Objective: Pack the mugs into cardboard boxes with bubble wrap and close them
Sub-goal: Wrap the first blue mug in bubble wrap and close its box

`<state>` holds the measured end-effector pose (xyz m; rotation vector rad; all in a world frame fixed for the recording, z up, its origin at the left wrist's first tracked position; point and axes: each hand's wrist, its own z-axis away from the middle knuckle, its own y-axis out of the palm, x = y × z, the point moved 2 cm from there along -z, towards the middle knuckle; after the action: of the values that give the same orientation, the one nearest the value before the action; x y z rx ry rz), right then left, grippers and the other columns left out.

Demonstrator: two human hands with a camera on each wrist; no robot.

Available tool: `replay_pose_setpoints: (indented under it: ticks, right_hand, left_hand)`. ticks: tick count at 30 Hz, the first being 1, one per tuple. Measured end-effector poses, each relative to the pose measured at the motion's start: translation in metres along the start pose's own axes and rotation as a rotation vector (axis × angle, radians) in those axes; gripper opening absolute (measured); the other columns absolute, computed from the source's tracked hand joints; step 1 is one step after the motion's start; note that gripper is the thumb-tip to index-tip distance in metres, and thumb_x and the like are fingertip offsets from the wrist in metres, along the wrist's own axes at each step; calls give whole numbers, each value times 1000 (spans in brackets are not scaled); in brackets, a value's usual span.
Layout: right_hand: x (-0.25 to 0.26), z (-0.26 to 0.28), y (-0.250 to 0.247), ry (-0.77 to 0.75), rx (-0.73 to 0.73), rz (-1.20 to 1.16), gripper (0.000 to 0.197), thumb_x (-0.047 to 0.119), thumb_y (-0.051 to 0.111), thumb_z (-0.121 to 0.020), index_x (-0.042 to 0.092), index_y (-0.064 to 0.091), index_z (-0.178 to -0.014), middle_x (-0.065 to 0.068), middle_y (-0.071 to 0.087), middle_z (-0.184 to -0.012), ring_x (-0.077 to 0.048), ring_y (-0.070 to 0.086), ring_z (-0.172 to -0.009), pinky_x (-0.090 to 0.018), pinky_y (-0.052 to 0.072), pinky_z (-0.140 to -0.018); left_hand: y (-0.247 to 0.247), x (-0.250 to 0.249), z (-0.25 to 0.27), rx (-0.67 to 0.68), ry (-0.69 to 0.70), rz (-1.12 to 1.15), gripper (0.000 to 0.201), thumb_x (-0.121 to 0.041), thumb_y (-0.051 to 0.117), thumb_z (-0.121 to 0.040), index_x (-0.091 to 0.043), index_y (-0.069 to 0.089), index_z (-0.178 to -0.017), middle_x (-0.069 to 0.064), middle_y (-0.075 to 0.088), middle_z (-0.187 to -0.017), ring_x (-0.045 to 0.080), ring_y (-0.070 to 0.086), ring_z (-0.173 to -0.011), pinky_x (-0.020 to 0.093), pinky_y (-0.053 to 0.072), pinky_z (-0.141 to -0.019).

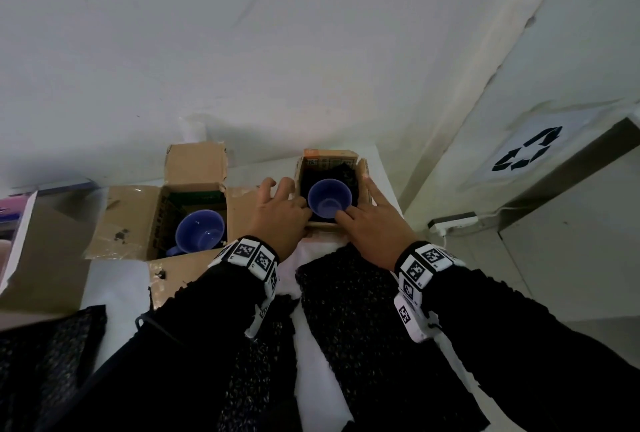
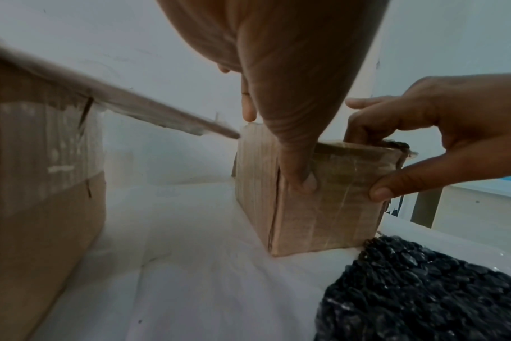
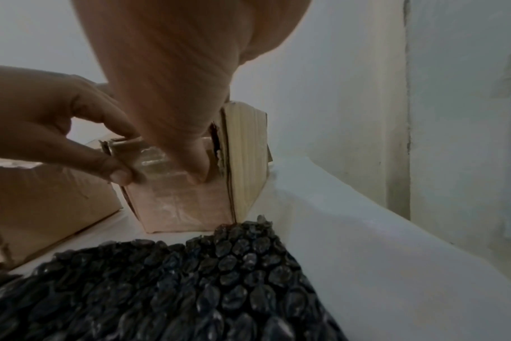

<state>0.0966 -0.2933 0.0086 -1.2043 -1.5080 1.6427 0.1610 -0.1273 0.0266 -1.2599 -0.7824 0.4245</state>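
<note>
A small cardboard box (image 1: 364,175) stands open at the table's far right, lined with black bubble wrap, and a blue mug (image 1: 329,197) sits upright in it. My left hand (image 1: 277,213) and right hand (image 1: 374,227) both pinch the box's near wall. In the left wrist view my left thumb (image 2: 301,180) presses the small box (image 2: 321,219) from outside. The right wrist view shows my right thumb (image 3: 196,175) doing the same on the small box (image 3: 184,207). Some fingers reach over the rim beside the mug. To the left, a larger open box (image 1: 135,220) holds a second blue mug (image 1: 199,235).
Black bubble wrap sheets (image 1: 360,310) lie on the white table (image 1: 114,286) in front of the small box and at the near left. Another cardboard flap (image 1: 38,258) lies far left. The table's right edge is just right of the small box, with the white wall close behind.
</note>
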Motion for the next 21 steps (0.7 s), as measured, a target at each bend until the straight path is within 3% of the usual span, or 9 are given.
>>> replay_pose_setpoints:
  ticks: [4,5,7,8,10,12,17,21]
  right_hand:
    - [3,-2,4,-17,-4,-20,37,4,42,-68,6,58,-102,-3,54,-47,-33,62,-58,-56,14,-118]
    - [3,-4,5,-14,28,-24,35,7,43,-71,6,61,-102,-5,57,-50,-33,64,-63,-56,10,-119]
    - [-2,-6,4,53,70,-84,30,29,44,-85,13,65,-99,-15,70,-73,-43,62,-102,-55,3,-119]
    - [-7,-8,3,108,59,-157,39,44,40,-89,16,66,-95,-16,71,-85,-44,54,-116,-56,5,-119]
    - [-18,-14,0,203,-1,-224,50,60,33,-90,21,64,-94,-5,70,-95,-32,53,-119,-54,10,-117]
    - [-30,-21,0,284,-26,-177,54,64,30,-91,22,63,-99,2,66,-104,-21,52,-117,-53,9,-116]
    - [-43,-33,10,321,139,-144,71,72,15,-86,22,62,-105,-2,60,-125,-19,33,-137,-59,-13,-111]
    - [-43,-35,20,344,156,-173,62,72,30,-88,23,62,-109,-1,53,-130,-19,25,-139,-59,-7,-110]
  left_hand:
    - [3,2,0,22,-28,8,26,-46,55,-85,-36,67,-106,-11,59,-116,24,28,-127,51,7,-101]
    - [4,2,0,22,-29,15,25,-45,54,-86,-36,68,-105,-12,60,-115,24,27,-127,51,5,-102]
    - [4,1,1,15,-27,36,24,-43,52,-87,-36,69,-103,-13,61,-113,24,27,-128,53,1,-103]
    - [4,2,1,6,-28,44,25,-43,52,-87,-37,69,-103,-14,61,-112,23,28,-128,53,0,-104]
    - [4,3,3,-7,-28,49,27,-46,52,-87,-37,68,-106,-15,61,-114,23,28,-128,53,1,-104]
    - [5,3,5,-3,-26,65,30,-49,55,-85,-35,66,-109,-14,60,-117,23,28,-129,53,4,-103]
    - [8,1,7,-16,-44,104,22,-39,62,-83,-35,68,-104,-17,64,-111,24,31,-126,52,10,-103]
    - [8,-1,7,-23,-40,104,23,-39,57,-87,-36,66,-107,-18,61,-115,24,25,-127,50,12,-100]
